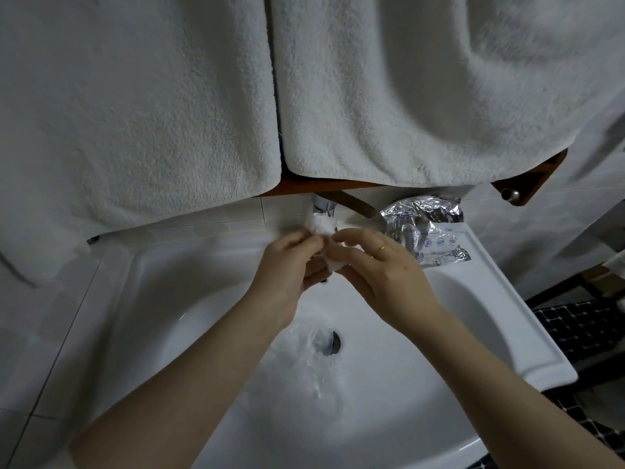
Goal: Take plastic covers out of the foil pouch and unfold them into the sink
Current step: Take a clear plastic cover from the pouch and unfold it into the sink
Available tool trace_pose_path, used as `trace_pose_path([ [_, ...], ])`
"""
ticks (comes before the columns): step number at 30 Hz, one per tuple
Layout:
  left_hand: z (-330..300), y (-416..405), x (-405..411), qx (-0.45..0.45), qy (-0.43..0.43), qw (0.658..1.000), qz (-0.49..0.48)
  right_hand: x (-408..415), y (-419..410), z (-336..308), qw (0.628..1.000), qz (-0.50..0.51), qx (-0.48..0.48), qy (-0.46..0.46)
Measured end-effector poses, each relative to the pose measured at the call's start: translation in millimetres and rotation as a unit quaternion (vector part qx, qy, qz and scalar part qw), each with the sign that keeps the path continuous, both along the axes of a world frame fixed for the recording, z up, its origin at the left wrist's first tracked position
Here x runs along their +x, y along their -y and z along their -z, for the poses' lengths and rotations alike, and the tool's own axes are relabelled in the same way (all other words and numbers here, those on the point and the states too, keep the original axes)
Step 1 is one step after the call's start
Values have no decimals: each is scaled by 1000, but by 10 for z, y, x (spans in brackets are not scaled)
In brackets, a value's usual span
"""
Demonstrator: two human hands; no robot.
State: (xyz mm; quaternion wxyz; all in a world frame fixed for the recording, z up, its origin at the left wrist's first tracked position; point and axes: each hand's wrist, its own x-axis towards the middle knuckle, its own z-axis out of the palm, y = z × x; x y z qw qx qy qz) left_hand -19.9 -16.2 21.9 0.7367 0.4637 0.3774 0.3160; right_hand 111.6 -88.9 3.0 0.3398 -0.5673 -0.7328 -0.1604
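Now, step: we judge we are teasing open a folded plastic cover (321,228) above the sink (507,333).
Left hand: our left hand (291,265) has its fingers curled, pinching the lower left of the wad.
Right hand: our right hand (382,269), a ring on one finger, pinches the wad's right side with thumb and fingertips.
Cover's place: it sits between both hands, over the back of the basin, just in front of the tap (321,206).
Earlier cover: a clear, crinkled sheet (304,353) seems to lie in the bowl across the drain (329,341); we cannot tell its full outline.
Pouch: the foil pouch (426,228) rests crumpled on the sink's rear right ledge, near our right hand but apart from it.
Handling: we judge the film very light, limp and clingy, likely to tear if yanked.
Where to hold: we would pinch two opposite loose edges and draw them apart gently.
Surroundings: white towels (389,96) hang above.
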Motion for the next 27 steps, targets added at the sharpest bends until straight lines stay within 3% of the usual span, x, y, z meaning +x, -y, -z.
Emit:
trace_pose_path([
  [5,23,20,176,56,-44,997,33,134,22,-83,990,-17,-72,-116],
  [14,86,66,725,140,-66,984,83,730,32,-100,980,-5,-98,-176],
  [19,109,118,1034,112,-15,984,135,1105,48,-34,971,52,-96,-214],
  [21,153,160,1155,156,-33,975,153,1229,57,-14,966,62,-108,-225],
  [27,304,189,1543,175,-56,977,108,1615,15,6,929,47,-229,-285],
])
